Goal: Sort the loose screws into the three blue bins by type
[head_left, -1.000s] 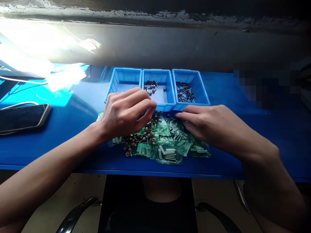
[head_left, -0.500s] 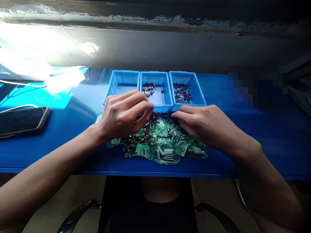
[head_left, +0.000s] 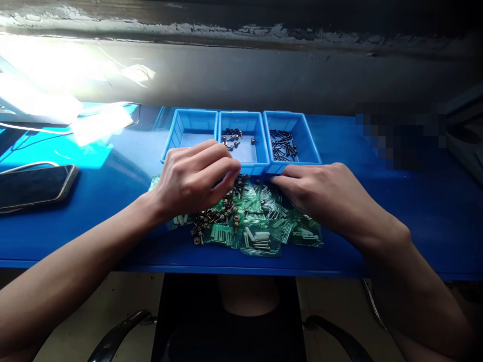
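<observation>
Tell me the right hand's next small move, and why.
Probably draw the bare right hand leftward to the loose round-headed metal screws: they lie among translucent green plastic packets, while its fingertips sit to their right, near the rectangular blue plastic bin of black screws.

Three blue rectangular plastic bins point(head_left: 251, 168) behind your green plastic packets point(head_left: 260, 241)
On your blue desk point(head_left: 151, 254), dark metal screws point(head_left: 211, 217) lie among the packets, more in the middle and right bins; a dark rectangular phone point(head_left: 35, 187) lies to your left.
</observation>
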Motion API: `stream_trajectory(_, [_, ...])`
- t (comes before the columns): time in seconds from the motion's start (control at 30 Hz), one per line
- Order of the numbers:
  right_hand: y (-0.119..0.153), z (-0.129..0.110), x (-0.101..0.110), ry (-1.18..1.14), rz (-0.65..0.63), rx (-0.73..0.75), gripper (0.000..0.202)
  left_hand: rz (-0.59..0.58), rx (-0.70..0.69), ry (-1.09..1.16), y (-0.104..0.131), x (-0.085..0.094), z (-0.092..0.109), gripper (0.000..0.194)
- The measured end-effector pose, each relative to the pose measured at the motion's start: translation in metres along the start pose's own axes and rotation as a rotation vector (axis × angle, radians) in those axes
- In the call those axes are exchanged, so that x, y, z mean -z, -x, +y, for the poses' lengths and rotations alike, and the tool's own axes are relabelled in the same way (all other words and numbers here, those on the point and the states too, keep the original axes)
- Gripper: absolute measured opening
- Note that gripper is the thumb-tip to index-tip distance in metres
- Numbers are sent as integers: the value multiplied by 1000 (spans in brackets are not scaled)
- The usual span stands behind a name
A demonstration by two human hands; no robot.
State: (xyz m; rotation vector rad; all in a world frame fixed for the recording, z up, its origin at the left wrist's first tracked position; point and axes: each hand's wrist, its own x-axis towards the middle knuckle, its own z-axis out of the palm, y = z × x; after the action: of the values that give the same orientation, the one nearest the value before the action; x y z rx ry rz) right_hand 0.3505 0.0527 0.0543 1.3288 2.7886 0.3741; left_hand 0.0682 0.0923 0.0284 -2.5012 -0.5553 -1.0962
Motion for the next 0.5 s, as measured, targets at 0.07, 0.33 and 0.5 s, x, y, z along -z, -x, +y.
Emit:
stream_trajectory(0.07, [0, -1, 0, 2, -1, -4, 23, 3, 2, 5, 0, 0, 1, 4])
stream_trajectory(0.33, [-5, -10, 4, 47, -73, -22, 29, -1, -3, 7, 0, 0, 1, 6])
stream_trajectory(0.5, [-7, -12, 3, 118, -38, 34, 30, -6, 10, 14, 0, 0, 1, 7])
